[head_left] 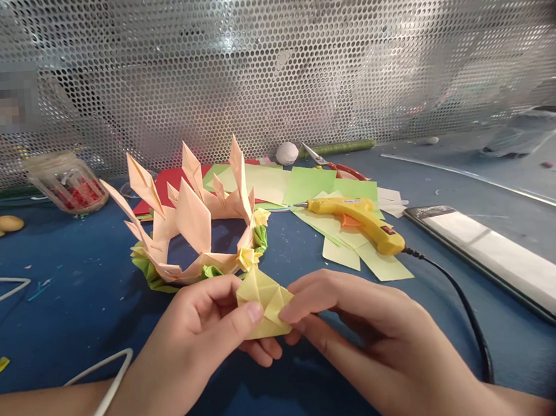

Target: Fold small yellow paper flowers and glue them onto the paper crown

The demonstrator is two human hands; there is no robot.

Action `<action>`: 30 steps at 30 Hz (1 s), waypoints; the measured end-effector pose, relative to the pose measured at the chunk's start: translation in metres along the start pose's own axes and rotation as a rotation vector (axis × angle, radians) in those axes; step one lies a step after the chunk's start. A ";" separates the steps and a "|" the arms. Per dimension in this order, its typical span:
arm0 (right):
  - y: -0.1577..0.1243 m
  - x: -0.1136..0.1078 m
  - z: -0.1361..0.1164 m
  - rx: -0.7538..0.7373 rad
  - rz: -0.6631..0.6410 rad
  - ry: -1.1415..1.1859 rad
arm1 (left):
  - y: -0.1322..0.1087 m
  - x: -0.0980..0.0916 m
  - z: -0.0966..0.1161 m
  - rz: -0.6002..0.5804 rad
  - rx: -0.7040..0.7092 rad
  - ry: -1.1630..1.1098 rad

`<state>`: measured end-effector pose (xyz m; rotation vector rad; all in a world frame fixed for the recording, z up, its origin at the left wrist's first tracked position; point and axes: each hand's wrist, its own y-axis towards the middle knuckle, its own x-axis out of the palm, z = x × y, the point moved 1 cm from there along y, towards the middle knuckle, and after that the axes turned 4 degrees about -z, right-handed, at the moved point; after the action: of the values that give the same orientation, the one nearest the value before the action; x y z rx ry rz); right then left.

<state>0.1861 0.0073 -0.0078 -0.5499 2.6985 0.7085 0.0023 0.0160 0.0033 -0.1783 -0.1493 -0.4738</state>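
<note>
We hold our two hands close together, each closed in a pinching grip. Our left hand [187,339] lays its thumb in front, with its fingers curled behind and below; our right hand [375,334] faces it, index finger and thumb near each other at the tips. Our bare left forearm [40,414] angles in low.

One head-worn view looks forward and slightly down; it sits close behind the left hand [192,339] and right hand [375,334], large at the near side; the blue table [308,388] stretches left and right, and a perforated metal panel [250,65] crosses the far side
</note>
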 end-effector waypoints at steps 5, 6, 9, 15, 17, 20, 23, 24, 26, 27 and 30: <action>0.004 0.001 -0.003 0.009 0.014 -0.006 | -0.001 -0.004 -0.006 0.016 -0.024 -0.031; 0.004 0.001 -0.004 0.015 0.017 -0.011 | -0.001 -0.005 -0.007 0.014 -0.036 -0.037; 0.003 0.000 -0.007 0.030 0.010 -0.016 | -0.001 -0.005 -0.007 0.030 -0.072 -0.035; 0.002 0.001 -0.009 0.096 -0.023 0.013 | 0.001 0.001 -0.002 0.051 -0.094 -0.029; 0.002 0.004 -0.006 0.157 -0.013 0.062 | 0.000 0.001 -0.003 0.034 -0.072 -0.017; 0.001 0.007 -0.001 0.230 0.029 0.170 | -0.001 -0.002 -0.008 0.029 -0.038 -0.012; 0.002 0.007 0.001 0.259 0.008 0.205 | -0.002 -0.004 -0.011 0.032 -0.034 0.003; 0.002 0.007 0.001 0.277 -0.020 0.198 | -0.002 -0.003 -0.011 0.028 -0.031 0.007; 0.003 0.005 0.001 0.307 -0.068 0.190 | -0.001 -0.003 -0.009 0.017 -0.021 0.010; 0.004 0.004 0.001 0.314 -0.078 0.194 | -0.001 -0.002 -0.008 0.015 -0.017 0.010; 0.005 0.002 0.001 0.303 -0.064 0.195 | 0.001 -0.001 -0.006 0.013 -0.026 -0.004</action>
<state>0.1825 0.0118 -0.0073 -0.6514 2.8763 0.2308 0.0024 0.0161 -0.0029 -0.2058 -0.1454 -0.4626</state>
